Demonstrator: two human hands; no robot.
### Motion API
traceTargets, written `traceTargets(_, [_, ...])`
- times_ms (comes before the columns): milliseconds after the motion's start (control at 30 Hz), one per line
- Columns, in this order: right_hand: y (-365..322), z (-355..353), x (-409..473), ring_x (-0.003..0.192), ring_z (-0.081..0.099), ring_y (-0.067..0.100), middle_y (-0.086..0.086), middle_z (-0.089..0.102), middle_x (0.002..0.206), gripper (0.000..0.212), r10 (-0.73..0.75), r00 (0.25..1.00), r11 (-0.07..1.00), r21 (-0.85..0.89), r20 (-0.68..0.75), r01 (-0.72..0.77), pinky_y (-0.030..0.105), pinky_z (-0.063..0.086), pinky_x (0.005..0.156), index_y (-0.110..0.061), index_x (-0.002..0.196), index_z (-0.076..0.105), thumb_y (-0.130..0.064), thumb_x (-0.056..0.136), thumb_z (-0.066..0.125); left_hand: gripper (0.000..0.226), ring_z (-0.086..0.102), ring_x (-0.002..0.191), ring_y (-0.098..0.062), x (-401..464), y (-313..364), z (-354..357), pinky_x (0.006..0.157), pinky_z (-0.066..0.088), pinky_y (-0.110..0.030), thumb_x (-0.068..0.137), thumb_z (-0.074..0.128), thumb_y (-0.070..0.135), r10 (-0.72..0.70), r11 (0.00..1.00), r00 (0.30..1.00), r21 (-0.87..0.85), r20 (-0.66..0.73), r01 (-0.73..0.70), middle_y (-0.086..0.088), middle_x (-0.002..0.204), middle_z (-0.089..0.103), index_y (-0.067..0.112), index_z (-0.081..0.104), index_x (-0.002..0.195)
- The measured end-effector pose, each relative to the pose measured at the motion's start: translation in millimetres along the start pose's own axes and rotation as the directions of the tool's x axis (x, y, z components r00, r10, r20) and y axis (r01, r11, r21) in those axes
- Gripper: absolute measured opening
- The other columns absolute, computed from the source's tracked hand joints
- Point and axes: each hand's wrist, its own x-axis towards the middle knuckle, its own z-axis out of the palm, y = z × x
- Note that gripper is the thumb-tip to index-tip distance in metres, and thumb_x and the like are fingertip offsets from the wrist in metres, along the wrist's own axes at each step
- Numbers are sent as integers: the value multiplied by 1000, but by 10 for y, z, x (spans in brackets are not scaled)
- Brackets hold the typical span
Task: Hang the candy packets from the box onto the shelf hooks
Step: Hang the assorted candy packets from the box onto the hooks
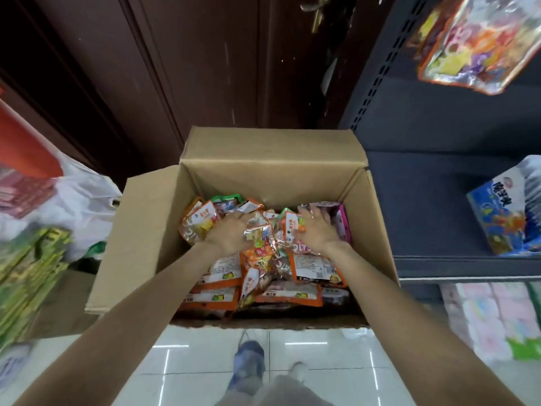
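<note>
An open cardboard box (pixel 263 168) stands on the floor, filled with several orange, green and pink candy packets (pixel 310 268). Both my arms reach down into it. My left hand (pixel 231 232) lies on the pile at the left, its fingers spread over a clear orange packet (pixel 199 227). My right hand (pixel 317 228) lies on the packets at the right, fingers straight, touching an orange packet and a pink packet (pixel 341 221). Neither hand plainly grips anything. A candy packet (pixel 480 39) hangs on the dark shelf at the upper right.
A dark metal shelf unit (pixel 433 200) stands right of the box, with a blue package (pixel 506 212) on it and pale packs below. A brown door is behind the box. White plastic bags (pixel 79 200) and green packs (pixel 32 265) sit at the left. My feet stand on the white tiled floor.
</note>
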Motion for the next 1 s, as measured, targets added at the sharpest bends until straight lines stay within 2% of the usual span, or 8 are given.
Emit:
traceTargets(133, [-43, 18, 118, 146, -15, 38, 2, -12, 162, 111, 4, 990, 999, -51, 143, 3, 65, 3, 112, -37, 153, -1, -57, 74, 73, 96, 21, 143, -28, 221, -66, 55, 111, 31, -45, 80, 69, 54, 43, 993, 985, 98, 168, -60, -8, 156, 21, 16, 18, 152])
traceTargets(267, [-11, 39, 188, 146, -1, 39, 7, 3, 161, 123, 57, 979, 991, -133, 197, -30, 68, 7, 112, -37, 153, -4, -66, 64, 76, 112, 24, 140, -31, 336, -94, 178, 109, 32, -45, 71, 75, 58, 68, 979, 966, 171, 250, -113, -10, 153, 23, 16, 11, 153])
traceTargets(367, [3, 10, 234, 139, 18, 39, 14, 24, 151, 117, 72, 989, 959, -283, 129, -33, 63, 11, 114, -26, 152, 12, -74, 63, 69, 114, 26, 138, -31, 395, -73, 179, 111, 33, -44, 67, 79, 55, 55, 980, 964, 171, 260, -102, -13, 149, 28, 13, 14, 151])
traceTargets(500, [74, 14, 228, 131, 39, 33, 12, 43, 142, 104, 134, 983, 963, -249, 125, -100, 48, 26, 111, -17, 138, 33, -77, 60, 69, 112, 26, 140, -30, 414, -26, 181, 112, 30, -41, 67, 81, 51, 49, 986, 959, 137, 277, -90, -13, 151, 31, 10, 17, 150])
traceTargets(633, [63, 31, 144, 132, 38, 34, 15, 39, 142, 95, 162, 982, 958, -255, 94, -133, 43, 32, 106, -16, 140, 32, -71, 71, 66, 106, 40, 134, -28, 372, -13, 140, 106, 38, -38, 70, 81, 48, 109, 986, 959, 97, 260, -138, -12, 147, 39, 12, 21, 149])
traceTargets(733, [10, -6, 103, 131, 41, 34, 17, 41, 141, 88, 173, 983, 954, -258, 58, -153, 41, 32, 108, -12, 142, 28, -56, 78, 70, 99, 58, 107, -25, 343, 70, 93, 86, 49, -36, 72, 80, 43, 168, 976, 967, 109, 191, -191, -7, 117, 59, 16, 21, 147])
traceTargets(833, [68, -99, -8, 133, 40, 33, 18, 44, 141, 86, 202, 979, 969, -152, 37, -194, 37, 34, 106, -8, 144, 25, -46, 81, 71, 94, 58, 84, -23, 326, 127, 59, 67, 44, -31, 77, 78, 35, 212, 972, 970, 83, 118, -222, -1, 88, 56, 23, 18, 148])
traceTargets(1000, [177, 0, -324, 132, 42, 28, 11, 39, 148, 88, 216, 914, 976, -43, 345, -214, 32, 39, 103, -8, 146, 26, -60, 84, 61, 83, 59, 107, -27, 319, 120, 49, 81, 47, -36, 83, 72, 35, 210, 975, 974, 59, 79, -215, -8, 124, 59, 26, 22, 148])
